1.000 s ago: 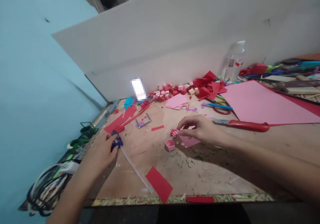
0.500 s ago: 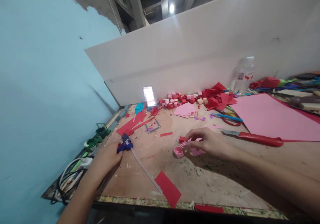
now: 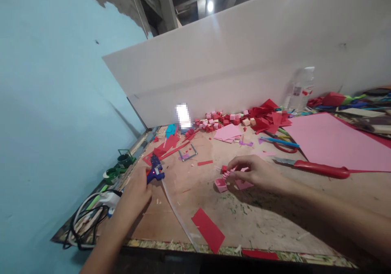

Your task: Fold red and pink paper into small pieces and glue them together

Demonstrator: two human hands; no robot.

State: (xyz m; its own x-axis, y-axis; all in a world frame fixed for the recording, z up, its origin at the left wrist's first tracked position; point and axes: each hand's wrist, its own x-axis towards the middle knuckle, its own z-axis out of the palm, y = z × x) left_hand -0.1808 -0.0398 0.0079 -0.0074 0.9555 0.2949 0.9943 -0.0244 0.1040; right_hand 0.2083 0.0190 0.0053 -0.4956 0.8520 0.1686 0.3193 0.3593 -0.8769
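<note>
My left hand (image 3: 139,188) is wrapped round the handle of a blue hot glue gun (image 3: 157,170), with a long clear glue stick (image 3: 177,213) trailing from its back across the wood. Further right, my right hand (image 3: 252,172) pinches a small pink pleated paper strip (image 3: 226,174) between thumb and fingers. Right below the strip stands a small open pink paper box (image 3: 220,185). A little red paper cube (image 3: 224,169) lies just behind it. Some pink paper (image 3: 244,184) shows partly beneath my right hand.
Small red and pink paper cubes (image 3: 214,121) are heaped along the white board. A red-handled knife (image 3: 320,169), scissors (image 3: 285,147) and pink sheets (image 3: 342,143) lie at right, near a plastic bottle (image 3: 302,92). A red paper rectangle (image 3: 209,230) lies in front. Cables (image 3: 82,221) hang at the left edge.
My left hand has lifted the glue gun slightly off the table and turned it, and the glue stick has shifted toward the front edge. My right hand stays almost in place with the pleated strip.
</note>
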